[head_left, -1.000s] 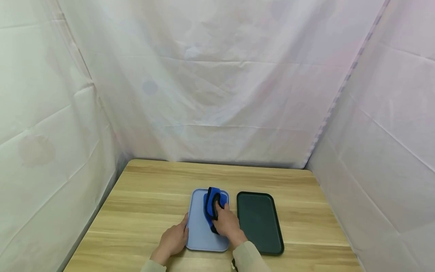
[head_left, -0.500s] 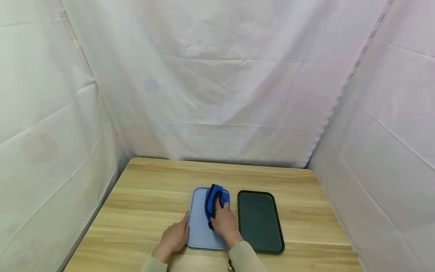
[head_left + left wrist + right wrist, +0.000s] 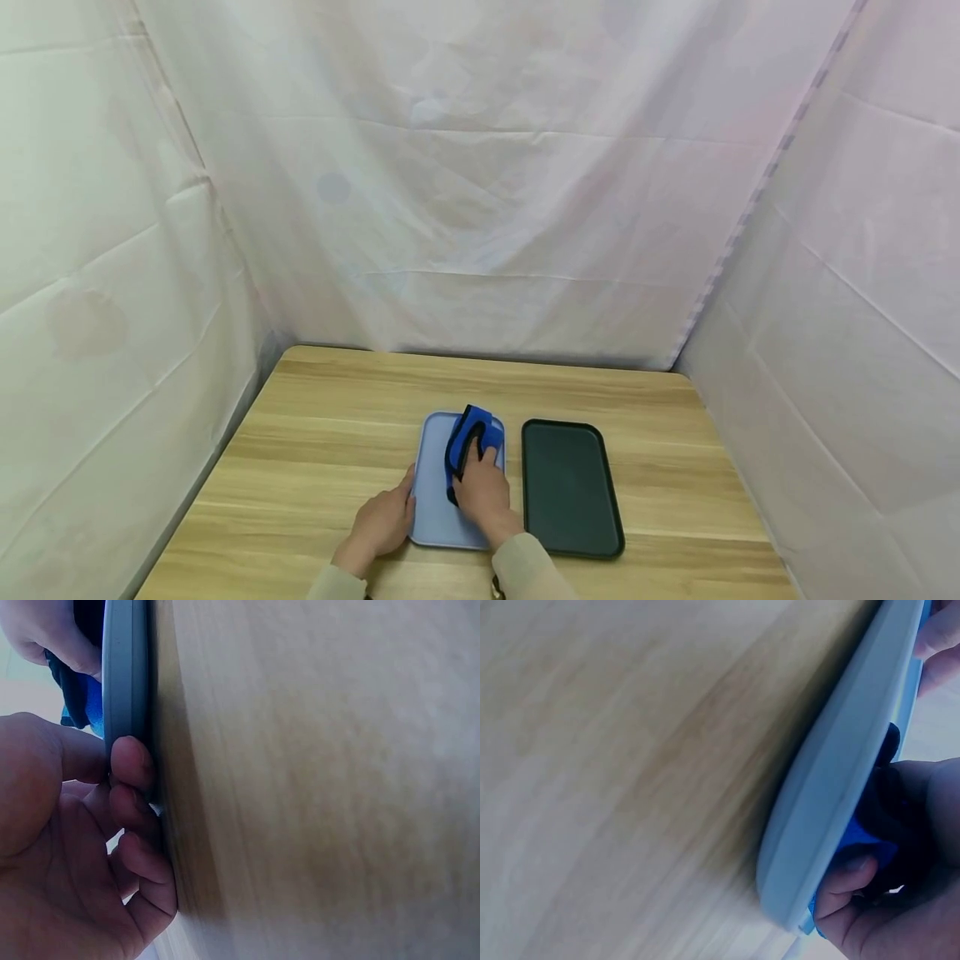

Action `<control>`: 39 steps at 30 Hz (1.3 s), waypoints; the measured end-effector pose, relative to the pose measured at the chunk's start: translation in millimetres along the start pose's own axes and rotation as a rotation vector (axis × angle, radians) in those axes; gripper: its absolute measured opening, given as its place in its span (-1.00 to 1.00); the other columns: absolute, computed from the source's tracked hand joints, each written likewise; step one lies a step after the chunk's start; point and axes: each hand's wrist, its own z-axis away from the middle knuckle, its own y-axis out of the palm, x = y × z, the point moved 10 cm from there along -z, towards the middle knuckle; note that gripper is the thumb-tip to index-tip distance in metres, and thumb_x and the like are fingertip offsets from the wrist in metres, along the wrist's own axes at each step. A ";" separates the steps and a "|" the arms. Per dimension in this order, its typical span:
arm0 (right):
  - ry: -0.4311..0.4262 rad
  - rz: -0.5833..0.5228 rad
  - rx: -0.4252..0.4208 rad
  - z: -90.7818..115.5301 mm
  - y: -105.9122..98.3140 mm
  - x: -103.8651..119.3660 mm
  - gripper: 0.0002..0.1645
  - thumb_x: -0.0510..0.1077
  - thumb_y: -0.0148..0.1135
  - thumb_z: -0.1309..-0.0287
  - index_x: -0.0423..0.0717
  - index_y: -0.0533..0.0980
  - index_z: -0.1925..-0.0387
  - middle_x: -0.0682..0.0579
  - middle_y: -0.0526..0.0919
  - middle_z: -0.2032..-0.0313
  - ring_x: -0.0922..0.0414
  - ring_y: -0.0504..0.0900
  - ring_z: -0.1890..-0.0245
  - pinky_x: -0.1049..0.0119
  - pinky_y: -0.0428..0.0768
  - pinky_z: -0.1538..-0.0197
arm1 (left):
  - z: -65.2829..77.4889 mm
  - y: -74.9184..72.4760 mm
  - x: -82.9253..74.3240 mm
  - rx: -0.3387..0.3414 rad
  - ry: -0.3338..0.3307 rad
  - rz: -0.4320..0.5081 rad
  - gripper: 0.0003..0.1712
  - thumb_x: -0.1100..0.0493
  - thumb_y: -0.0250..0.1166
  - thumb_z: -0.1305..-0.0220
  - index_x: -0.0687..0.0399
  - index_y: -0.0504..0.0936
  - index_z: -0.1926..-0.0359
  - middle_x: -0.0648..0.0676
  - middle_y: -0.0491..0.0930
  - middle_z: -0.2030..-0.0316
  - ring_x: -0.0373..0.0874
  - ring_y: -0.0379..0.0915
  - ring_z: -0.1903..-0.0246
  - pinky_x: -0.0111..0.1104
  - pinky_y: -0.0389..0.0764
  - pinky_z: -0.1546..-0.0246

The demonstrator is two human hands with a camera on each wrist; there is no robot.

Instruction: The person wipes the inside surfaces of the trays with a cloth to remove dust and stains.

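Observation:
A light blue tray [image 3: 442,521] lies lengthwise on the table. My left hand [image 3: 382,521] holds its left edge; in the left wrist view the curled fingertips [image 3: 133,761] meet the tray's outer wall [image 3: 127,671], while the thumb reaches over the rim. My right hand [image 3: 483,492] grips a blue cloth with black edging [image 3: 459,446], bunched on the tray's upper right part. In the right wrist view, fingers curl around the blue and black cloth [image 3: 866,838] just inside the tray rim [image 3: 832,780]; the palm hides part of it.
A dark green tray [image 3: 573,492] lies just to the right of the blue one, close to my right forearm. The wood-grain table [image 3: 315,433] ends at a pale hanging sheet [image 3: 480,208], with more sheets on both sides.
My right hand and the cloth have shifted a little up and to the left over the blue tray. The left hand stays at the tray's left edge.

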 end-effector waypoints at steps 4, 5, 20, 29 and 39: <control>-0.007 0.006 0.007 -0.4 2.7 1.2 -0.02 0.14 0.39 -0.28 -0.18 0.24 -0.56 -0.38 0.46 -0.15 -0.02 0.59 0.53 0.09 0.59 0.48 | 0.6 -1.8 -1.5 -0.004 -0.001 -0.008 -0.36 0.16 0.14 -0.51 0.27 0.31 -0.52 0.33 0.75 0.13 -0.01 0.61 0.45 -0.07 0.58 0.43; -0.009 0.003 0.008 -0.1 2.5 1.7 -0.02 0.14 0.40 -0.28 -0.18 0.24 -0.56 -0.38 0.46 -0.15 -0.02 0.59 0.53 0.08 0.59 0.47 | 0.7 -1.7 -1.6 -0.001 -0.004 -0.007 -0.36 0.16 0.14 -0.51 0.27 0.31 -0.52 0.33 0.75 0.13 0.00 0.61 0.45 -0.07 0.58 0.43; -0.014 0.001 0.092 -1.3 8.9 13.8 -0.02 0.14 0.36 -0.32 -0.15 0.19 -0.58 -0.39 0.39 -0.28 -0.06 0.68 0.36 0.05 0.67 0.28 | 0.7 -0.3 0.0 0.032 -0.027 -0.001 -0.36 0.17 0.14 -0.51 0.29 0.31 -0.52 0.34 0.75 0.08 -0.02 0.61 0.41 -0.01 0.63 0.35; -0.025 -0.012 0.106 -4.0 15.5 20.6 -0.01 0.15 0.35 -0.33 -0.18 0.17 -0.59 -0.40 0.38 -0.29 -0.04 0.67 0.37 0.09 0.66 0.31 | -1.1 0.2 1.7 0.026 -0.033 -0.004 -0.36 0.15 0.13 -0.51 0.27 0.31 -0.52 0.32 0.75 0.12 -0.07 0.52 0.47 -0.04 0.59 0.38; -0.053 -0.006 0.115 -4.3 18.2 29.7 0.01 0.16 0.34 -0.34 -0.18 0.15 -0.60 -0.39 0.38 -0.25 -0.01 0.62 0.45 0.12 0.62 0.37 | -1.6 1.3 1.7 0.029 -0.027 -0.007 -0.36 0.16 0.12 -0.51 0.27 0.31 -0.52 0.28 0.75 0.22 -0.09 0.47 0.51 -0.07 0.55 0.42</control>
